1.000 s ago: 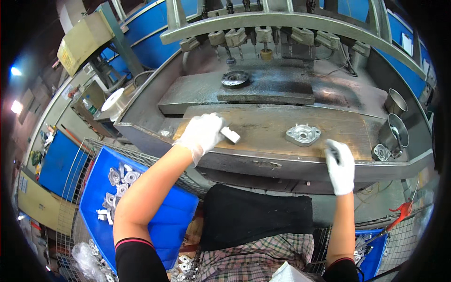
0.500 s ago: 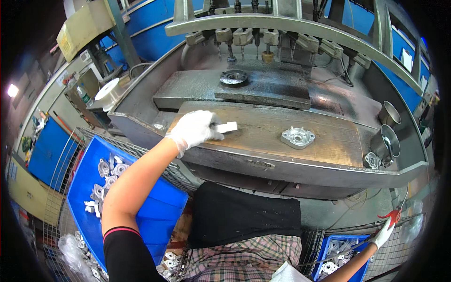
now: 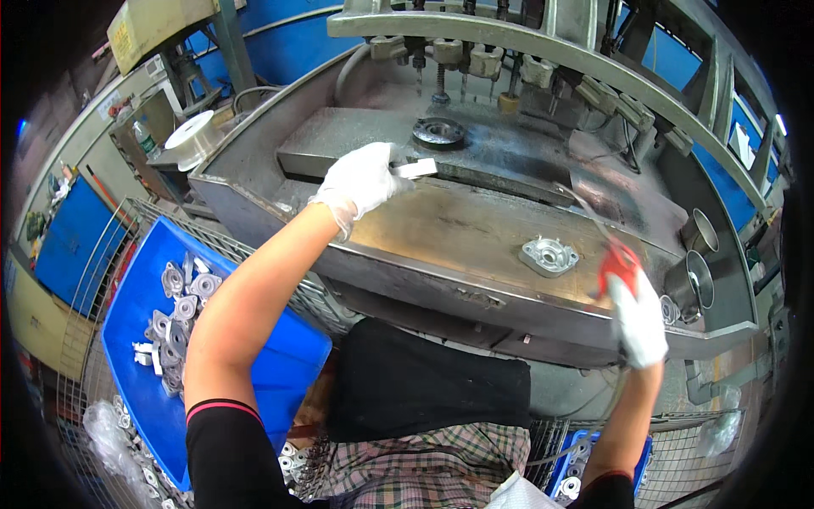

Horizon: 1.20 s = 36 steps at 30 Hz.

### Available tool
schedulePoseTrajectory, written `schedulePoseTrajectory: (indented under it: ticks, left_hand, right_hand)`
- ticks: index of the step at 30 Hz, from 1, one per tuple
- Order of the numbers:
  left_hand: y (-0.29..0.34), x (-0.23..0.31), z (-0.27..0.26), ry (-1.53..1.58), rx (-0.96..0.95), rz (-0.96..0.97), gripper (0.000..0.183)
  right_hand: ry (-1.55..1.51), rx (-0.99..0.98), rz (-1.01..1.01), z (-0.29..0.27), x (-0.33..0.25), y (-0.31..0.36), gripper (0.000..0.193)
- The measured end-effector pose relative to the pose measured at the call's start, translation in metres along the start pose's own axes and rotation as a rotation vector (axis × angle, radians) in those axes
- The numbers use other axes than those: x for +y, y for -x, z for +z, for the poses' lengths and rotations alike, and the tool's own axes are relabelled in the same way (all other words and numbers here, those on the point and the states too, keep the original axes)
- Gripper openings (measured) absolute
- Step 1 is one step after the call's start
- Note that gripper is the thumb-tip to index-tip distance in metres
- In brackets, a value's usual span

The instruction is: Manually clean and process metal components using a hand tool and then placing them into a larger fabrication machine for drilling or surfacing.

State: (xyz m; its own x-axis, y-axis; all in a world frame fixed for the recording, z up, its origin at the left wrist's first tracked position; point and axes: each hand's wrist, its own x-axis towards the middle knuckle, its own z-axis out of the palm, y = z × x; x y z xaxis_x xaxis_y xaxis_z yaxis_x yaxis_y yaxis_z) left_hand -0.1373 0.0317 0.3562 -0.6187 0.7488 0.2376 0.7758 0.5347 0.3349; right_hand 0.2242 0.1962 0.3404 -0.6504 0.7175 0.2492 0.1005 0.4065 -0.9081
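Note:
My left hand (image 3: 360,180), in a white glove, is closed on a pale metal part (image 3: 417,169); only its flat, block-like end shows past my fingers. It is held above the far left of the wooden board (image 3: 441,227). My right hand (image 3: 638,321), gloved too and slightly blurred, grips a red air blow gun (image 3: 621,261) with a long thin nozzle reaching up and left over the bench. Left of the blow gun, a silver flange-shaped casting (image 3: 549,256) lies flat on the board. Behind my left hand, a dark round fixture (image 3: 438,132) rests on the steel plate.
Drill spindles (image 3: 441,81) hang under a grey frame above the plate. Two metal cups (image 3: 688,282) stand at the bench's right end. A blue bin (image 3: 280,356) of castings sits at my left, another blue bin (image 3: 555,479) at lower right. A hose trails below my right hand.
My right hand has swung up from the lower right with the blow gun to the bench's right side. My left hand, with the metal part, is farther from me. The view has shifted slightly.

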Motion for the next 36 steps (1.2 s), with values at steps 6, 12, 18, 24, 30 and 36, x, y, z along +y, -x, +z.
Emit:
schedulePoseTrajectory:
  ticks: [6,12,18,24,30,36]
  left_hand:
    - [-0.015,0.003,-0.012,0.009,0.072,0.05,0.042]
    - [-0.035,-0.013,-0.008,0.029,0.151,0.05,0.042]
    - [-0.076,-0.009,0.015,0.05,0.16,0.077,0.042]
    - [-0.101,0.015,0.045,-0.097,0.273,0.101,0.037]
    - [-0.129,0.025,0.082,-0.162,0.232,0.1,0.024]
    - [-0.154,0.018,0.099,-0.23,0.304,0.098,0.02]
  right_hand:
    - [0.824,-0.054,-0.171,0.093,-0.001,-0.099,0.027]
    - [0.875,-0.181,-0.202,0.147,-0.013,-0.126,0.02]
    - [0.881,-0.141,-0.186,0.136,-0.01,-0.122,0.019]
    - [0.68,0.046,-0.114,0.058,-0.001,-0.072,0.026]
    - [0.23,0.323,0.041,-0.028,0.055,-0.024,0.038]
    - [-0.114,0.479,0.205,-0.08,0.118,-0.008,0.021]
